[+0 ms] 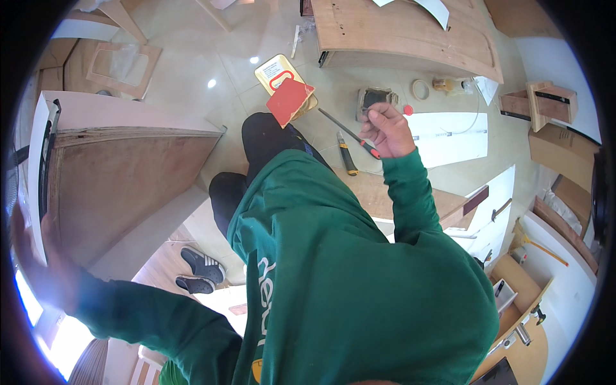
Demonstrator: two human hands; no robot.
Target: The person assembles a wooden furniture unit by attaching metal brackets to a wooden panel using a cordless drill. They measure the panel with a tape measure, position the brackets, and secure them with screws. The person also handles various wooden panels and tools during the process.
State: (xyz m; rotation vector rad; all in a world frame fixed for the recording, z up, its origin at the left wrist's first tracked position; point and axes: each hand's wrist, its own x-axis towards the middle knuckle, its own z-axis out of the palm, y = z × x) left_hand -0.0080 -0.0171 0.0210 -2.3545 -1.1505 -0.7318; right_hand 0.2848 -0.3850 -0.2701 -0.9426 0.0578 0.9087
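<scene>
My right hand (pixel 387 130) is raised in front of me with its fingers curled, pinching a small red disc (pixel 408 110) at the fingertips. A screwdriver (pixel 346 131) with a red and black handle runs up to the heel of that hand; I cannot tell whether it is held or lies on the floor. My left hand (pixel 35 256) is blurred at the far left, fingers spread and holding nothing, beside the edge of a large wooden cabinet (pixel 122 173). My green sleeves and torso fill the lower middle.
A yellow and black utility knife (pixel 347 157) lies on the tiled floor. A red sheet (pixel 289 99) rests on a yellow tin (pixel 273 70). A wooden door panel (pixel 410 32), a tape roll (pixel 420 88), wooden boxes (pixel 545 102) and shoes (pixel 199 269) lie around.
</scene>
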